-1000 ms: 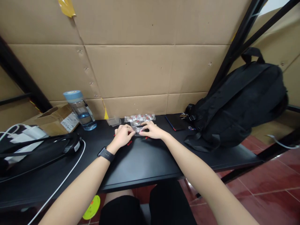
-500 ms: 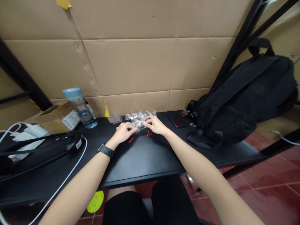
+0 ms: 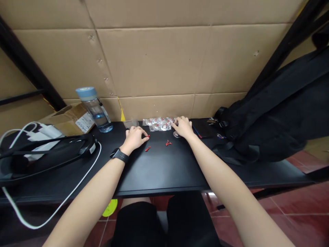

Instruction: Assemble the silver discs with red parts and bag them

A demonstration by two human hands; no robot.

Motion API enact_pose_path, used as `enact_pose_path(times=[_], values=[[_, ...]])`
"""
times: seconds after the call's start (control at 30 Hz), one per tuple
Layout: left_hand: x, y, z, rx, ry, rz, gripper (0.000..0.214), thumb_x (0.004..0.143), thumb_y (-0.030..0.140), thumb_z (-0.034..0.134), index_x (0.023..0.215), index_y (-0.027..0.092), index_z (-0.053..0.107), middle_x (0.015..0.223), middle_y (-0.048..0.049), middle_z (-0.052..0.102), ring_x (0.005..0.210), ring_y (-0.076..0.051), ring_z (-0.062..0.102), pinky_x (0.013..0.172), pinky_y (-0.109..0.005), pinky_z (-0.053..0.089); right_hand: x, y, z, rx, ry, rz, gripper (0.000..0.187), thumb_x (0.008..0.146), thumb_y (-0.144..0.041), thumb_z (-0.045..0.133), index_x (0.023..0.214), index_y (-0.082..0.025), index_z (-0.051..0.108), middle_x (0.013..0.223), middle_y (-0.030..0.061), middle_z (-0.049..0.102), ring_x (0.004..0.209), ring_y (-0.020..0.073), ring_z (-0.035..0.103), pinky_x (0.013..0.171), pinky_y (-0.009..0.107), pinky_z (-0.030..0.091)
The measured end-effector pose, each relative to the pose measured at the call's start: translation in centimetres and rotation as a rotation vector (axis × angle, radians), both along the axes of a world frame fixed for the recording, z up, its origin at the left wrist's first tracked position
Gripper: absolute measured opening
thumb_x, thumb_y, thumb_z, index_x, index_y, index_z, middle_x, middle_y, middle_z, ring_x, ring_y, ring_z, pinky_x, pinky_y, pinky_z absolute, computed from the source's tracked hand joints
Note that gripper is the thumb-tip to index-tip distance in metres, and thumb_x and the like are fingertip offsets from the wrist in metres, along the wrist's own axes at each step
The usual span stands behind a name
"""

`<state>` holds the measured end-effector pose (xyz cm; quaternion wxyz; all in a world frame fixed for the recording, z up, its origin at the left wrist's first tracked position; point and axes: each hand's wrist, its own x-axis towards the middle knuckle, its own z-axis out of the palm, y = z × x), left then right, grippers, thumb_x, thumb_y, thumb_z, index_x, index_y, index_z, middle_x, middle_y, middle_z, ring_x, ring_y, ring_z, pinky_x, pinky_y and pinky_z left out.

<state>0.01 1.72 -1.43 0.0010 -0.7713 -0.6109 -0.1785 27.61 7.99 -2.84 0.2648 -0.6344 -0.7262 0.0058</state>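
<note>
The left hand (image 3: 135, 138), fingertips narrowed, meets a small red piece (image 3: 148, 136); the right hand (image 3: 183, 127) curls beside a round shiny disc (image 3: 176, 134). Whether either grips cannot be told. Clear plastic packets (image 3: 159, 125) lie grouped rearward on the black tabletop (image 3: 164, 169), probably for easy reach.

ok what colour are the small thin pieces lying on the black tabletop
Red; the small thin pieces show best in the head view.

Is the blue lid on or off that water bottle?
On. The blue lid sits over the top of the clear bottle, with no open mouth showing.
</note>
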Motion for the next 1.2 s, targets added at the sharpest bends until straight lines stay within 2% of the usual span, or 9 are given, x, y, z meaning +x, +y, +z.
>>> enact_pose_path(times=[0.1, 0.17, 0.33, 0.4, 0.5, 0.67, 0.9, 1.1, 1.2], values=[[0.5, -0.2, 0.1, -0.012, 0.023, -0.006, 0.019, 0.086, 0.040, 0.068, 0.077, 0.027, 0.078, 0.104, -0.0066, 0.072, 0.108, -0.032, 0.053, 0.092, -0.047, 0.035, 2.3, 0.0, 0.4, -0.158, -0.016, 0.251, 0.033, 0.081, -0.040, 0.076, 0.106, -0.019, 0.070, 0.112, 0.0112, 0.066, 0.102, 0.0254, 0.062, 0.091, 0.037, 0.046], [0.6, -0.4, 0.3, 0.005, 0.038, -0.004, 0.029, 0.090, 0.044, 0.062, 0.075, 0.025, 0.077, 0.101, -0.0077, 0.072, 0.106, -0.032, 0.054, 0.092, -0.047, 0.035, 3.3, -0.1, 0.5, -0.239, 0.008, 0.340, 0.039, 0.076, -0.038, 0.081, 0.107, -0.018, 0.071, 0.111, 0.0105, 0.068, 0.097, 0.0225, 0.065, 0.087, 0.032, 0.048], [-0.6, -0.4, 0.9, 0.029, 0.024, -0.138, 0.037, 0.094, 0.023, 0.047, 0.118, 0.035, 0.072, 0.117, -0.0050, 0.069, 0.111, -0.028, 0.055, 0.095, -0.044, 0.037, 4.0, -0.6, 1.0, -0.363, 0.075, 0.403, 0.054, 0.062, -0.034, 0.090, 0.110, -0.019, 0.072, 0.105, 0.0062, 0.072, 0.086, 0.0185, 0.067, 0.078, 0.027, 0.050], [-1.2, -0.2, 0.8, -0.027, 0.041, -0.248, 0.041, 0.091, 0.022, 0.052, 0.123, 0.041, 0.070, 0.124, -0.0032, 0.066, 0.114, -0.027, 0.054, 0.097, -0.043, 0.037, 3.9, -0.8, 1.1, -0.355, 0.071, 0.401, 0.051, 0.060, -0.029, 0.090, 0.107, -0.020, 0.073, 0.098, 0.0042, 0.072, 0.080, 0.0173, 0.067, 0.074, 0.026, 0.049], [-1.6, 0.3, 0.3, -0.085, 0.056, -0.325, 0.032, 0.089, 0.029, 0.061, 0.113, 0.046, 0.074, 0.124, -0.0013, 0.066, 0.116, -0.028, 0.053, 0.098, -0.043, 0.036, 3.5, -1.2, 1.3, -0.298, 0.047, 0.356, 0.036, 0.064, -0.027, 0.086, 0.099, -0.020, 0.075, 0.091, 0.0033, 0.073, 0.078, 0.0176, 0.067, 0.073, 0.026, 0.048], [-1.5, 0.8, 0.0, -0.065, -0.027, -0.283, 0.019, 0.082, 0.042, 0.074, 0.100, 0.041, 0.079, 0.114, -0.0026, 0.070, 0.116, -0.029, 0.054, 0.098, -0.042, 0.035, 2.8, -1.8, 1.5, -0.226, 0.055, 0.271, 0.031, 0.066, -0.026, 0.082, 0.096, -0.023, 0.074, 0.088, 0.0025, 0.074, 0.078, 0.0183, 0.068, 0.071, 0.026, 0.047], [-0.9, 0.6, -0.2, -0.056, 0.015, -0.273, 0.006, 0.086, 0.033, 0.070, 0.083, 0.029, 0.074, 0.101, -0.0032, 0.071, 0.111, -0.028, 0.057, 0.095, -0.041, 0.035, 2.7, -1.9, 1.8, -0.170, 0.131, 0.289, 0.032, 0.065, -0.028, 0.082, 0.095, -0.022, 0.074, 0.089, 0.0023, 0.074, 0.077, 0.0174, 0.067, 0.070, 0.025, 0.047], [0.3, -0.3, 0.6, 0.044, -0.109, -0.281, 0.015, 0.095, 0.032, 0.056, 0.090, 0.025, 0.068, 0.104, -0.0033, 0.073, 0.110, -0.024, 0.062, 0.099, -0.042, 0.035, 0.4, -3.1, 2.3, -0.182, 0.454, 0.513, 0.035, 0.068, -0.027, 0.080, 0.102, -0.018, 0.071, 0.102, 0.0045, 0.073, 0.071, 0.0130, 0.066, 0.069, 0.025, 0.051], [0.7, -0.7, 1.2, 0.055, -0.272, -0.305, 0.013, 0.092, 0.034, 0.059, 0.094, 0.024, 0.069, 0.103, -0.0025, 0.075, 0.102, -0.022, 0.066, 0.097, -0.038, 0.042, -1.3, -4.1, 2.3, -0.235, 0.637, 0.630, 0.042, 0.069, -0.034, 0.081, 0.105, -0.018, 0.068, 0.108, 0.0060, 0.070, 0.075, 0.0142, 0.067, 0.072, 0.028, 0.053]])
